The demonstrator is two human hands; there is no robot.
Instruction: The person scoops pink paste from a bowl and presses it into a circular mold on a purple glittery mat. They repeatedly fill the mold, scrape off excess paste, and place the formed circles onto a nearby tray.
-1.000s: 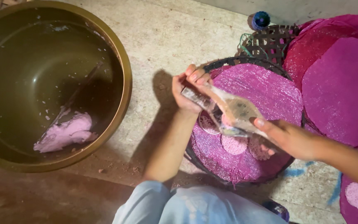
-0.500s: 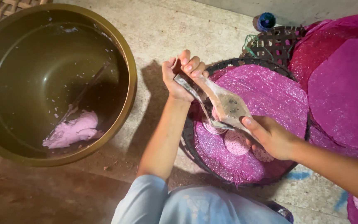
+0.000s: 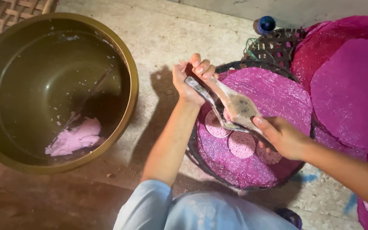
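My left hand (image 3: 191, 81) grips the far end of a long metal spoon-like tool (image 3: 211, 104). My right hand (image 3: 283, 137) holds the handles of the tool and of a flat wooden paddle (image 3: 238, 106) smeared with pale batter. Both tools cross over a round woven tray (image 3: 218, 170) covered by a magenta sheet (image 3: 273, 96). Three small pink discs (image 3: 241, 145) lie on that sheet below the tools.
A large dark basin (image 3: 126, 68) at the left holds a lump of pink dough (image 3: 75, 138) and a stick. More magenta sheets (image 3: 350, 89) are stacked on trays at the right. A blue-capped bottle (image 3: 265, 24) stands at the back. My knee in light trousers (image 3: 201, 208) fills the lower middle.
Both hands and the tools have shifted slightly up and left over the tray. The paddle now shows less batter on its face.
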